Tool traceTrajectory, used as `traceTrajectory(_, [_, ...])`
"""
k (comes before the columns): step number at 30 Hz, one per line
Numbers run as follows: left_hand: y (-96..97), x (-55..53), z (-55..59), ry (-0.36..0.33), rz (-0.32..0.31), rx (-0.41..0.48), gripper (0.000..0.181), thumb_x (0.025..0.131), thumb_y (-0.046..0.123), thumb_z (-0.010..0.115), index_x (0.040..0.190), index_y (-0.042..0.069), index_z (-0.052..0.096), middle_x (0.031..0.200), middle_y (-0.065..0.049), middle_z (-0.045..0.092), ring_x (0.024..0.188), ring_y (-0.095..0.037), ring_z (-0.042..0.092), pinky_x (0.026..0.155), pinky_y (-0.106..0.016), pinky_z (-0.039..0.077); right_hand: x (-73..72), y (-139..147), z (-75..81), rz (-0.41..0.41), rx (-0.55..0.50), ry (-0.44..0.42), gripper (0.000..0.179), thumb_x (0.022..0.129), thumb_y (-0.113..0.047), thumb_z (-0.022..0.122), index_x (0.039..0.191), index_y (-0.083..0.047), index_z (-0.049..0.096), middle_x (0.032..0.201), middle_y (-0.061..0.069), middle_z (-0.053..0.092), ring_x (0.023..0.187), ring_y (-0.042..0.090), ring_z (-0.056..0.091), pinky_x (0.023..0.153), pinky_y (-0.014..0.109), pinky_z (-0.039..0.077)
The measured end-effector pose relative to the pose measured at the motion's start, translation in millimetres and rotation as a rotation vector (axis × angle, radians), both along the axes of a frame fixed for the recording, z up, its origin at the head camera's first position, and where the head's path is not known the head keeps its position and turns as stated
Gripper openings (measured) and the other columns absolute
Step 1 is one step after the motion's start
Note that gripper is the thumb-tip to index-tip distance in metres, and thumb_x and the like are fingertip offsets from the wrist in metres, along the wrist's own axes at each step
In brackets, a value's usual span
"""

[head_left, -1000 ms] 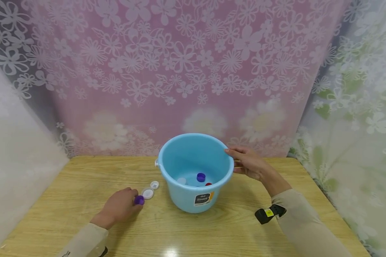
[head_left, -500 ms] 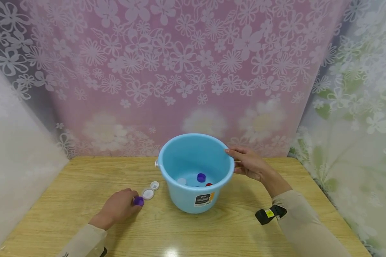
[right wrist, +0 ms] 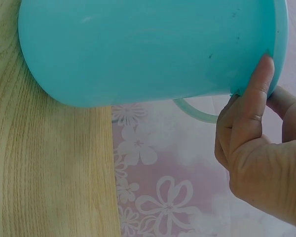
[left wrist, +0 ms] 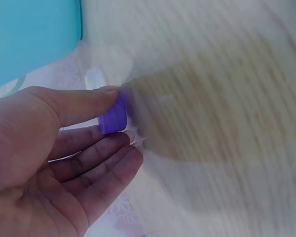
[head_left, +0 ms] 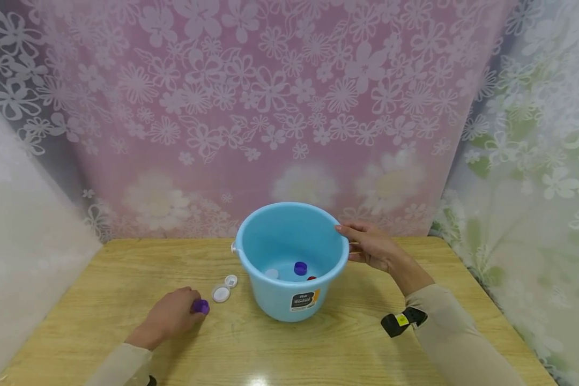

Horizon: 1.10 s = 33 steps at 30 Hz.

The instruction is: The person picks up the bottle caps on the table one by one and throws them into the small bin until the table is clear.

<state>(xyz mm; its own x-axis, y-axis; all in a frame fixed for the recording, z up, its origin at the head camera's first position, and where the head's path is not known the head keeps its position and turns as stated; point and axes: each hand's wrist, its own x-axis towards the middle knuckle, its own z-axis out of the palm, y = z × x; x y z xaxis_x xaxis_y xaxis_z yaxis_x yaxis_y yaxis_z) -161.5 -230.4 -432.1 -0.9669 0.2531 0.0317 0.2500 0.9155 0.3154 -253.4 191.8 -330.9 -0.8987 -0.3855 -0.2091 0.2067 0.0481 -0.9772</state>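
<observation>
A light blue bucket (head_left: 289,297) stands upright on the wooden table, a dark label on its front. My right hand (head_left: 372,247) grips its rim at the right, thumb on the inner side and fingers outside, as the right wrist view also shows on the bucket (right wrist: 148,54). Left of the bucket, my left hand (head_left: 171,316) pinches a purple bottle cap (head_left: 201,306) between thumb and fingers, close to the tabletop; the left wrist view shows this cap's (left wrist: 113,116) ribbed side. Two white caps lie near it, a larger one (head_left: 221,293) and a smaller one (head_left: 230,281).
Inside the bucket are a purple cap (head_left: 301,268), a white cap (head_left: 272,274) and a partly hidden red piece (head_left: 311,278). A floral curtain (head_left: 289,107) hangs behind the wooden table (head_left: 347,348). The bucket's handle (right wrist: 195,112) hangs at its far side.
My left hand has drawn slightly left and toward me with the purple cap, away from the white caps. My right hand keeps its grip on the rim.
</observation>
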Motion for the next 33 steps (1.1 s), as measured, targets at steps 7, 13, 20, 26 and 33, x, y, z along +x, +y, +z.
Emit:
traceTrajectory(7, [-12.1,-0.4,10.9,0.003,-0.004,0.028,0.012,0.083,0.015,0.072,0.08,0.009,0.062,0.073,0.002,0.053,0.065,-0.012,0.05,0.058,-0.032,0.045,0.2,1,-1.0,-0.01,0.005,0.0,0.056,0.096,-0.031,0.059,0.14,0.0,0.04,0.11,0.02,0.061,0.083,0.025,0.07,0.067,0.031,0.057])
traceTrajectory(13, [-19.8,-2.9,30.2,0.108,-0.05,0.007,0.017,0.082,0.016,0.075,0.089,0.003,0.066,0.078,-0.001,0.058,0.068,-0.011,0.053,0.059,-0.031,0.048,0.3,1,0.1,-0.01,0.008,0.0,0.054,0.097,-0.03,0.058,0.138,0.001,0.042,0.103,0.015,0.064,0.08,0.022,0.07,0.066,0.031,0.057])
traceTrajectory(20, [-16.2,-5.2,72.9,0.181,-0.036,0.052,0.019,0.087,0.017,0.071,0.096,0.001,0.066,0.076,0.001,0.054,0.062,-0.012,0.046,0.054,-0.029,0.04,1.5,-1,2.3,-0.014,0.005,0.0,0.055,0.097,-0.03,0.058,0.138,0.001,0.041,0.102,0.015,0.064,0.078,0.02,0.07,0.066,0.029,0.057])
traceTrajectory(26, [-6.1,-8.9,105.7,0.258,-0.023,0.099,0.02,0.089,0.019,0.069,0.1,0.002,0.065,0.076,0.001,0.054,0.061,-0.013,0.046,0.054,-0.031,0.04,2.3,-2,3.0,-0.025,0.016,0.001,0.056,0.097,-0.03,0.058,0.14,0.0,0.04,0.102,0.015,0.064,0.077,0.02,0.07,0.066,0.03,0.057])
traceTrajectory(33, [22.6,-16.4,141.4,0.301,-0.011,0.113,0.028,0.091,0.025,0.067,0.108,0.004,0.066,0.086,-0.004,0.061,0.075,-0.019,0.056,0.065,-0.038,0.05,1.2,-2,3.7,-0.024,0.033,-0.006,0.056,0.097,-0.031,0.057,0.141,-0.002,0.039,0.103,0.015,0.064,0.076,0.019,0.069,0.066,0.03,0.057])
